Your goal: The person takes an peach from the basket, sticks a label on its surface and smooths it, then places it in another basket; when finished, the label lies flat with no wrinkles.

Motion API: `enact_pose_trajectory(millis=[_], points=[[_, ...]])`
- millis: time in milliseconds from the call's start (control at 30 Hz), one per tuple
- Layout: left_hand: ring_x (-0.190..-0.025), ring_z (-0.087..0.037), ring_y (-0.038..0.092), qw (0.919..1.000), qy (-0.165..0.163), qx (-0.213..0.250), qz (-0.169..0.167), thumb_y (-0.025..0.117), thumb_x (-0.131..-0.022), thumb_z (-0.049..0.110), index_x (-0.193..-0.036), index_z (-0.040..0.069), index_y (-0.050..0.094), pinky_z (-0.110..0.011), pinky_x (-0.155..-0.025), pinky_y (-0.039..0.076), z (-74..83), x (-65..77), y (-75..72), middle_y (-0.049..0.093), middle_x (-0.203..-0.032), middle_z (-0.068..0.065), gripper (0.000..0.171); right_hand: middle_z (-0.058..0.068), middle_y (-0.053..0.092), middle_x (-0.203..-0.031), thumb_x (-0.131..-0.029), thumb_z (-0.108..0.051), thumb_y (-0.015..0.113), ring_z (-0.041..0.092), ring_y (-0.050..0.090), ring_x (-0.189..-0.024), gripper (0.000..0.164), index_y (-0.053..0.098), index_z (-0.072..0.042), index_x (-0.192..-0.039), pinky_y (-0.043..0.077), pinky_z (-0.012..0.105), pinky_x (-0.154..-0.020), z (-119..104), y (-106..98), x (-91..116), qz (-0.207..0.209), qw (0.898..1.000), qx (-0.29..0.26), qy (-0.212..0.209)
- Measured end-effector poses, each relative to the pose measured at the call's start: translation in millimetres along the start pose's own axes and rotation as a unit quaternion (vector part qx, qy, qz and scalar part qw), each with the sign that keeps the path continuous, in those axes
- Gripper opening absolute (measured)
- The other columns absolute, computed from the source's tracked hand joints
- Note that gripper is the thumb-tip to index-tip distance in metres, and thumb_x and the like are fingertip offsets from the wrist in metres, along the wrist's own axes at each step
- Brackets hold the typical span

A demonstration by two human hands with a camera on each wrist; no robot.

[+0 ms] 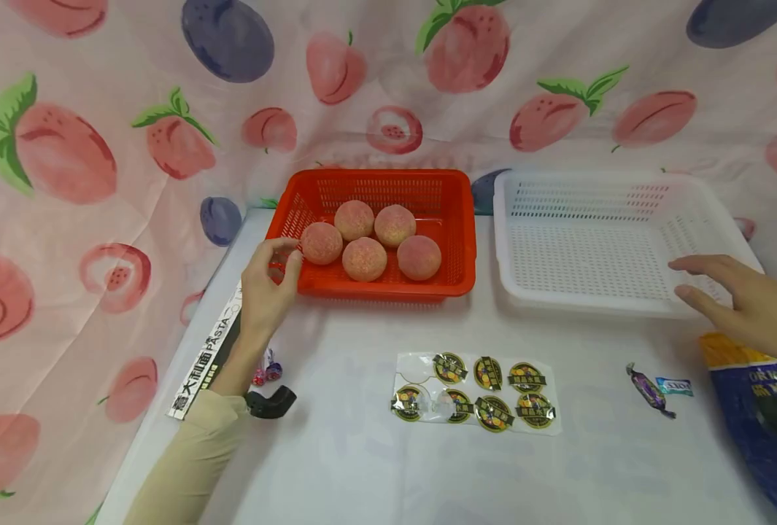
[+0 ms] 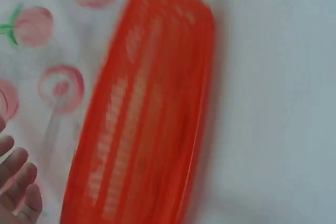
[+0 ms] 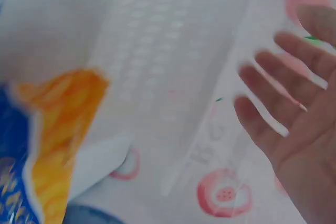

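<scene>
Several round pinkish-yellow peaches (image 1: pixel 365 259) lie in a red plastic basket (image 1: pixel 454 281). My left hand (image 1: pixel 268 284) is at the basket's left front corner in the head view, thumb and fingers apart; whether it touches the rim cannot be told. In the left wrist view, its fingers (image 2: pixel 21 177) are loosely bent beside the red basket wall (image 2: pixel 152 103) and hold nothing. Over the right side of a white plastic basket (image 1: pixel 585 251) is my right hand (image 1: pixel 749 299). The right wrist view shows its fingers (image 3: pixel 289 82) spread, with nothing in them.
A sheet of round black-and-gold stickers (image 1: pixel 476 390) lies at the middle of the table. A purple wrapped candy (image 1: pixel 649 389) and a small blue packet (image 1: pixel 675 386) are to its right. A blue-and-yellow bag (image 1: pixel 743 408) stands at the right edge, a pasta box (image 1: pixel 207 357) at the left.
</scene>
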State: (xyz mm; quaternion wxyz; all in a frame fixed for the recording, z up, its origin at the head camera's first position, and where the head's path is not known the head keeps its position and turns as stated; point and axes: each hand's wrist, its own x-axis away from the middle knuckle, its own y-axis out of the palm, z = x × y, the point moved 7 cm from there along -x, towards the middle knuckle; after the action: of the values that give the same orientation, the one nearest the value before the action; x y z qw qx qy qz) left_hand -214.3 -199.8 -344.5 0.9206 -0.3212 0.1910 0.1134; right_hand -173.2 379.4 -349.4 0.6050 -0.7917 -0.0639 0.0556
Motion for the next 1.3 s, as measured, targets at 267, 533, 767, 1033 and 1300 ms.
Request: enact_pose_trajectory(millis=[267, 533, 767, 1033, 1300], points=[[-0.074, -0.015, 0.053, 0.8876, -0.235, 0.396, 0.019, 0.053, -0.089, 0.020, -0.094, 0.010, 0.052, -0.024, -0.066, 0.044, 5.6, 58.0, 44.5, 0.053, -0.083, -0.007, 0.011, 0.007, 0.057, -0.114, -0.086, -0.030, 0.056, -0.014, 0.040, -0.092, 0.031, 0.054, -0.023, -0.116, 0.046, 0.047, -0.076, -34.1, -5.4, -19.8, -0.003, 0.996, -0.077, -0.038], [-0.090, -0.019, 0.050, 0.7564, -0.357, 0.541, -0.088, 0.045, -0.091, 0.019, -0.101, 0.011, 0.044, -0.027, -0.071, 0.039, 14.2, 101.4, 114.9, 0.050, -0.094, -0.003, 0.013, -0.009, 0.057, -0.108, -0.086, -0.031, 0.056, -0.019, 0.039, -0.091, 0.027, 0.054, -0.032, -0.112, 0.033, 0.005, -0.072, -68.4, -6.1, -50.7, -0.006, 0.992, -0.098, -0.083], [-0.114, -0.031, 0.043, 0.7192, -0.364, 0.591, -0.022, 0.047, -0.090, 0.018, -0.101, 0.016, 0.042, -0.037, -0.087, 0.040, 25.9, 102.7, 131.2, 0.050, -0.104, -0.007, 0.013, -0.009, 0.059, -0.106, -0.086, -0.032, 0.056, -0.015, 0.043, -0.093, 0.025, 0.055, -0.032, -0.110, 0.036, 0.013, -0.076, -96.5, -2.4, -77.6, -0.012, 0.986, -0.126, -0.110], [-0.092, -0.021, 0.048, 0.6689, -0.354, 0.642, 0.124, 0.052, -0.087, 0.009, -0.100, 0.017, 0.032, -0.044, -0.090, 0.043, 44.9, 91.2, 140.0, 0.042, -0.093, -0.001, 0.026, -0.017, 0.056, -0.105, -0.084, -0.034, 0.058, -0.005, 0.050, -0.093, 0.025, 0.053, -0.033, -0.109, 0.037, 0.008, -0.081, -127.8, -1.1, -112.0, -0.024, 0.977, -0.137, -0.160], [-0.098, -0.020, 0.042, 0.6727, -0.352, 0.632, 0.157, 0.051, -0.085, 0.000, -0.108, 0.014, 0.026, -0.045, -0.087, 0.046, 51.8, 91.0, 147.8, 0.030, -0.095, -0.002, 0.037, -0.011, 0.058, -0.105, -0.083, -0.033, 0.060, 0.001, 0.052, -0.096, 0.027, 0.054, -0.030, -0.109, 0.045, 0.031, -0.089, -164.9, 6.7, -143.6, -0.071, 0.956, -0.186, -0.217]])
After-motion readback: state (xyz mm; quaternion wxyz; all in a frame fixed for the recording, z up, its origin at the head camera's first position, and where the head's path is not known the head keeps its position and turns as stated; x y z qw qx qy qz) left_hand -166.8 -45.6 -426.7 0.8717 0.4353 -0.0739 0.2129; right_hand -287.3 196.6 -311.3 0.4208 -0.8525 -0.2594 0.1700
